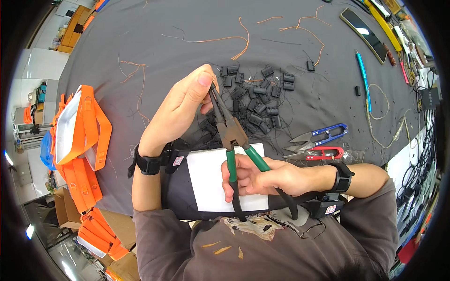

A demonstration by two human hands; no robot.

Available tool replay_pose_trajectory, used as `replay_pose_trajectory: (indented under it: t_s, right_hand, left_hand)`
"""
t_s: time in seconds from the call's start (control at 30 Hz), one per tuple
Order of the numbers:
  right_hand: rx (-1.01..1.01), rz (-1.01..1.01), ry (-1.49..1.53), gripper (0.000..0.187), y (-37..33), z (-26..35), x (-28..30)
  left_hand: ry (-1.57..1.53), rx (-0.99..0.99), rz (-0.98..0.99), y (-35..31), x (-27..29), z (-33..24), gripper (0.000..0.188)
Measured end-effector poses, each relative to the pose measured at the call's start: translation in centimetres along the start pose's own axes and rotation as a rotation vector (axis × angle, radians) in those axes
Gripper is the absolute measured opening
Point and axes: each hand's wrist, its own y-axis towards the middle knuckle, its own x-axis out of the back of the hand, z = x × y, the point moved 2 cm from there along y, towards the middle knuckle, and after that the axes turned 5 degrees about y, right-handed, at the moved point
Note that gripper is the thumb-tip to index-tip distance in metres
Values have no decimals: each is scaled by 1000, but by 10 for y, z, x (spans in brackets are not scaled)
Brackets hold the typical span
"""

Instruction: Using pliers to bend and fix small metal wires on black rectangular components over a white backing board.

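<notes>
My right hand point(262, 175) grips the green handles of long-nose pliers point(232, 133), whose tips point up to my left hand's fingertips. My left hand point(180, 110) is pinched closed around something small at the plier tips; the piece itself is hidden by the fingers. Just beyond the pliers lies a heap of small black plastic connectors point(260, 100) on the dark grey table cloth point(140, 42). Under my hands sits a white rectangular panel point(208, 180) on a black backing. Both wrists wear black bands.
Blue-handled snips point(321, 135) and red-handled snips point(318, 152) lie right of the pliers. A blue pen-like tool point(363, 77), loose orange wires point(239, 40) and thin cords are scattered farther back. Orange strapped items point(82, 136) pile up at the left edge. Cluttered tools line the right edge.
</notes>
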Motion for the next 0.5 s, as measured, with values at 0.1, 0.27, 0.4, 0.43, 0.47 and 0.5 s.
replay_pose_trajectory:
  t_s: [0.1, 0.27, 0.4, 0.43, 0.47, 0.5]
  right_hand:
    - [27, 15, 30, 42, 1, 0, 1]
    - [62, -2, 18, 42, 0, 3, -3]
    - [72, -49, -43, 40, -1, 7, -9]
    - [81, -54, -51, 40, -1, 7, -10]
    - [91, -61, -58, 40, -2, 7, -11]
    - [101, -68, -65, 40, -2, 8, -11]
  left_hand:
    - [10, 7, -67, 0, -1, -8, 41]
    - [-212, 128, -138, -1, -2, -20, 31]
    - [-388, 162, -195, -4, -6, -18, 23]
    - [-386, 151, -250, -4, -9, -20, 22]
    - [-357, 146, -273, -3, -11, -23, 22]
    - [-327, 141, -296, -3, -13, -25, 22]
